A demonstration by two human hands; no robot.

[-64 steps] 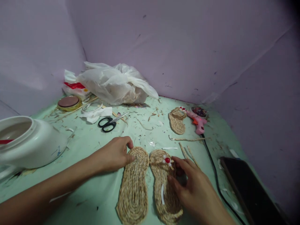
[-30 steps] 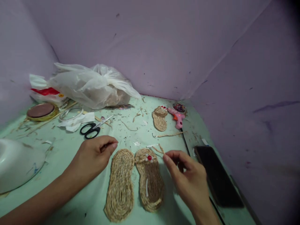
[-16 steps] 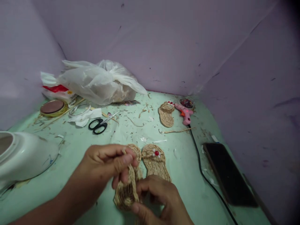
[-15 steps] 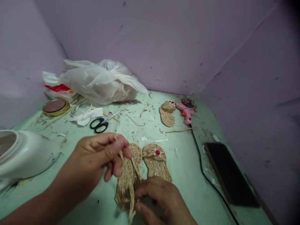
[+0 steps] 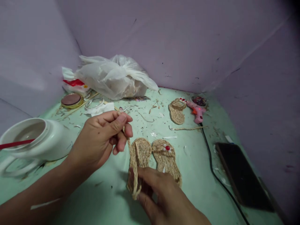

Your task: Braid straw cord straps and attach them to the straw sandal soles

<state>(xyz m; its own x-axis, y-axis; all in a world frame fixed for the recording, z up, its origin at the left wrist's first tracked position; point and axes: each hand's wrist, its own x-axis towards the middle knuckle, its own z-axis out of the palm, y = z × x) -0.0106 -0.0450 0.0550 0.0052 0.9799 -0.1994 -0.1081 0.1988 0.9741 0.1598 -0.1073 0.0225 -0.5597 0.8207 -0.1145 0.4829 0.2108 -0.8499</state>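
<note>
Braided straw cord [image 5: 131,156] pinched up top in left hand [image 5: 103,137], bottom end pressed by right hand [image 5: 161,197] onto plain woven sole [image 5: 140,156]. Cord runs lengthwise along sole, just beside beaded sandal [image 5: 167,157] on green surface [image 5: 93,200].

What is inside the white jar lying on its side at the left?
A red stick pokes into the white jar mouth; its pale inner wall shows, the rest stays hidden.
</note>
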